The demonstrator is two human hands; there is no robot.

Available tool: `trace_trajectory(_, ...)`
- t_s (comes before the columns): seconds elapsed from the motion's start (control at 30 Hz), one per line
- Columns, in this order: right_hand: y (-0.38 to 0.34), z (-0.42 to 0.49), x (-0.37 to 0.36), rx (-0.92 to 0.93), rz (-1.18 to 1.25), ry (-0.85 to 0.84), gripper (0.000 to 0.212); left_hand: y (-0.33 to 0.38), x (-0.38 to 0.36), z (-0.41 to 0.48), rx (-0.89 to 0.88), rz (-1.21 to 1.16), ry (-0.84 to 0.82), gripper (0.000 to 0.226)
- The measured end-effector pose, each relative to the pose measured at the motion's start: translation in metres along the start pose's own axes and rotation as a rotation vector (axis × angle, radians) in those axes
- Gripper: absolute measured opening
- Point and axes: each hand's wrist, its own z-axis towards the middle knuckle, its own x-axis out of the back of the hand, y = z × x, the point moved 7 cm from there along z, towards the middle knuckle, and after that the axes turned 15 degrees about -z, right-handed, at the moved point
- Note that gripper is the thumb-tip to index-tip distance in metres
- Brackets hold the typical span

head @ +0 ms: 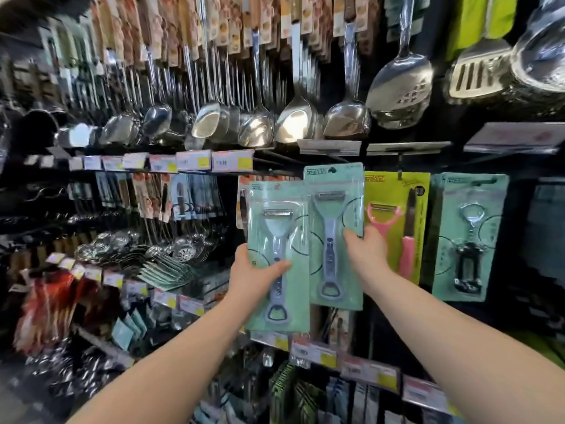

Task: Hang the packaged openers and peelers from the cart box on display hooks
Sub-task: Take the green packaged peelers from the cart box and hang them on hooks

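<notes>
Two bare forearms reached up from the 6 o'clock edge toward a crowded display wall. Nearest, the left hand [256,270] was clamped on a mint-green peeler pack [276,255], thumb across the front and fingers hidden behind, gripping low so that the hang hole at the 12 o'clock end stayed free. Just at its 3 o'clock side, the right hand [367,250] pinched the edge of a second mint-green pack [334,237], held higher and overlapping the first, probably to bring its top to a hook; the hook itself was hidden. Beyond, a lime peeler-and-knife card [397,228] and a mint corkscrew card [469,237] already hung toward 3 o'clock. Farther up, at 12 o'clock, steel ladles and spatulas [293,117] hung in rows. No cart box was in view.
</notes>
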Motion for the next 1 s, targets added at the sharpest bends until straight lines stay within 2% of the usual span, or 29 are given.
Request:
trace_trajectory(0.07, 0.003, 0.003, -0.003, -0.024, -0.002, 0.036, 0.038, -0.002, -0.004, 0.010, -0.016, -0.031, -0.032, 0.095)
trace_trajectory(0.17, 0.009, 0.010, -0.010, -0.068, 0.014, 0.067, 0.038, -0.005, -0.009, 0.023, -0.013, -0.036, -0.078, 0.099)
trace_trajectory(0.23, 0.016, 0.018, -0.017, -0.122, 0.012, 0.059, 0.039, -0.006, -0.011, 0.032, -0.027, -0.048, -0.106, 0.098)
trace_trajectory(0.33, 0.024, 0.037, -0.022, -0.189, -0.061, 0.043, 0.028, -0.008, -0.017, 0.046, -0.016, -0.056, -0.147, 0.097)
trace_trajectory(0.43, 0.027, 0.046, -0.024, -0.215, -0.134, -0.029, 0.027, -0.008, -0.025, 0.056, -0.042, -0.080, -0.198, 0.083)
trace_trajectory(0.53, 0.024, 0.037, -0.018, -0.162, -0.288, 0.002, 0.038, -0.012, -0.034, 0.061, -0.054, -0.116, -0.229, 0.096)
trace_trajectory(0.67, 0.009, 0.007, -0.009, 0.041, -0.333, 0.180, 0.044, -0.011, -0.050, 0.061, -0.093, -0.136, -0.265, 0.069)
trace_trajectory(0.83, -0.001, -0.010, -0.023, 0.072, -0.119, 0.035, 0.021, -0.007, -0.080, 0.061, -0.132, -0.160, -0.342, 0.060)
trace_trajectory(0.93, -0.002, -0.009, -0.014, 0.071, -0.166, 0.094, 0.011, -0.007, -0.093, 0.062, -0.130, -0.153, -0.361, 0.059)
trace_trajectory(1.0, -0.002, -0.006, -0.009, 0.064, -0.210, 0.120, 0.017, -0.008, -0.099, 0.063, -0.132, -0.140, -0.372, 0.058)
